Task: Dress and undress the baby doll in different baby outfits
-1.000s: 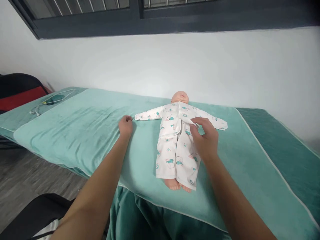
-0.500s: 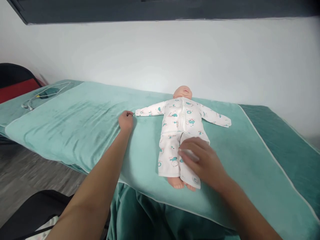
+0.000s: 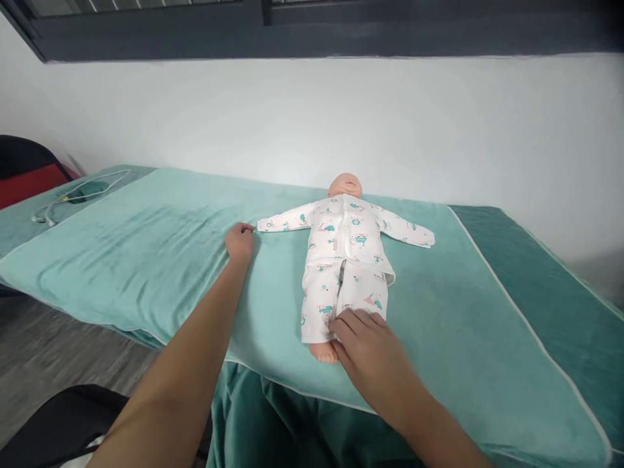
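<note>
Two hands: both at the dressed doll (image 3: pixel 344 253), well apart from each other.
Left hand (image 3: pixel 240 242): fingers curled in tight, tips touching the sleeve cuff (image 3: pixel 263 225); whether they pinch it does not show.
Right hand (image 3: pixel 369 348): fingers loosely extended, lying flat on the hem of the trouser leg (image 3: pixel 370 299), gripping nothing.
Doll: on its back, arms spread, head far beyond the right fingertips.
Bare foot (image 3: pixel 322 352): just left of those fingertips.
Blanket (image 3: pixel 146 247): teal, under both palms.
Cable (image 3: pixel 53 208): far out past the left knuckles.
</note>
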Tool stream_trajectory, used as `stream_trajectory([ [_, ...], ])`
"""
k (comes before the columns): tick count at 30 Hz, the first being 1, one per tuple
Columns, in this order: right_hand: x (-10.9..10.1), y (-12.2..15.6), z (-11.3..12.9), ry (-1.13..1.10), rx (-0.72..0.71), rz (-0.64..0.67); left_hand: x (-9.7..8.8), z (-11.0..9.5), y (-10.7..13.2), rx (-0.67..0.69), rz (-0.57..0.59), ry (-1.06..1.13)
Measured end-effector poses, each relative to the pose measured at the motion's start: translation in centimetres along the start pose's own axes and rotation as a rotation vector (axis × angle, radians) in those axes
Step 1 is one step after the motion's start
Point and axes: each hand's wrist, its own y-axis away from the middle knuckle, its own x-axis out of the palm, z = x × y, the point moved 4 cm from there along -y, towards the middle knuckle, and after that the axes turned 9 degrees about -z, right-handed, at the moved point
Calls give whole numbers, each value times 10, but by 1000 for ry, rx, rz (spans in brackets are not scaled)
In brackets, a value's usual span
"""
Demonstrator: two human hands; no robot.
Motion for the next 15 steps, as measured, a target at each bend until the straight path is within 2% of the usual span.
stream_trajectory([
  [4, -5, 1, 3, -130, -6, -36, 1, 2, -1, -7, 0, -3],
  [8, -21, 3, 9, -331, 44, -47, 2, 4, -3, -6, -2, -3],
  [12, -33, 11, 9, -337, 20, -80, 3, 6, -6, -1, -7, -2],
  [15, -32, 28, -7, -324, 74, -169, 4, 8, -8, 10, -8, -4],
])
